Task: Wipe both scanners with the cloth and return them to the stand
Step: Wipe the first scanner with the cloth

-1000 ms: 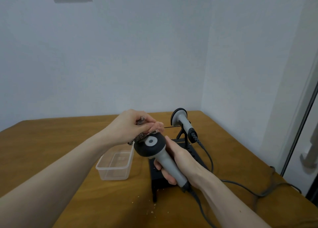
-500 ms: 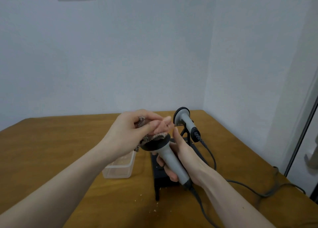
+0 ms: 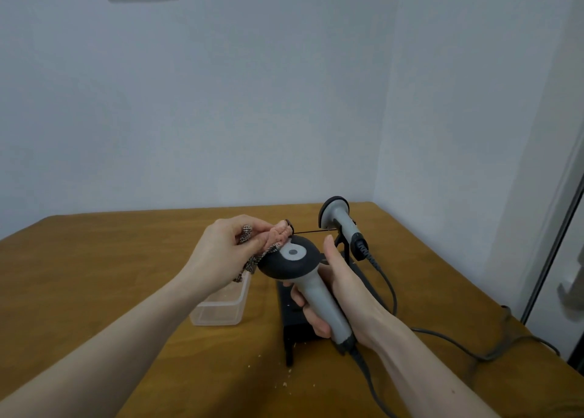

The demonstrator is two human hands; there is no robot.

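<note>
Fingers (image 3: 278, 234) of my left hand (image 3: 221, 253) pinch the cloth (image 3: 252, 259) on the scanner (image 3: 294, 259) head; right hand (image 3: 341, 294) grips its handle above the stand (image 3: 289, 297). I should rub slowly, turning the head.

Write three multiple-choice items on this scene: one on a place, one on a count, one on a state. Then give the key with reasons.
1. Where is the clear plastic container?
A. left of the black stand
B. on the stand
C. on the floor

2. How many scanners show?
A. one
B. two
C. three

3. The held scanner is:
A. lying on the table
B. gripped by the right hand
C. seated on the stand

Key: 1 A, it sits on the table beside the stand; 2 B, a second scanner rests behind; 3 B, while the left hand presses the cloth to its head.
</note>
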